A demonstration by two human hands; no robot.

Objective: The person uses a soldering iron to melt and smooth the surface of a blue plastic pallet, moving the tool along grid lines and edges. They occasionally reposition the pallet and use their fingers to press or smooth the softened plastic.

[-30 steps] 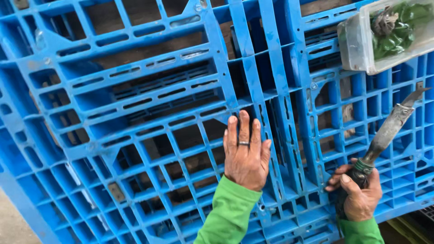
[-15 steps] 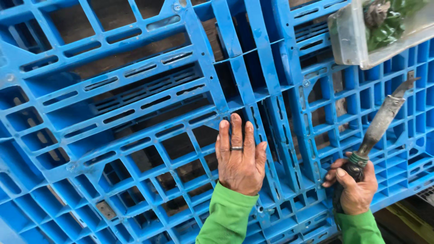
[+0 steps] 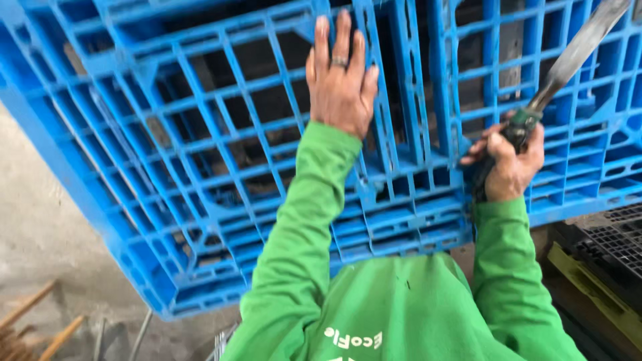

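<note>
Nearest to you, both green sleeves (image 3: pixel 314 220) reach up and away from your body to the blue plastic pallet (image 3: pixel 221 174), which stands tilted on edge in front of you, its lower corner near the concrete floor (image 3: pixel 47 234) at the left. Your right hand (image 3: pixel 511 167) is closed in a full fist around the dark handle of a long knife (image 3: pixel 568 63), just beside the pallet's lower right edge; the worn blade angles up and to the right across the grid. Farther up, your left hand (image 3: pixel 342 80) lies flat and open against the ribs near the pallet's upper middle, fingers extended, gripping nothing. The step in hand appears to be steadying the pallet while the blade is brought to it. The next move likely calls for firm bracing pressure from the left palm and a blade path kept well apart from those extended fingers. Dark crates (image 3: pixel 612 237) sit at the far right.
</note>
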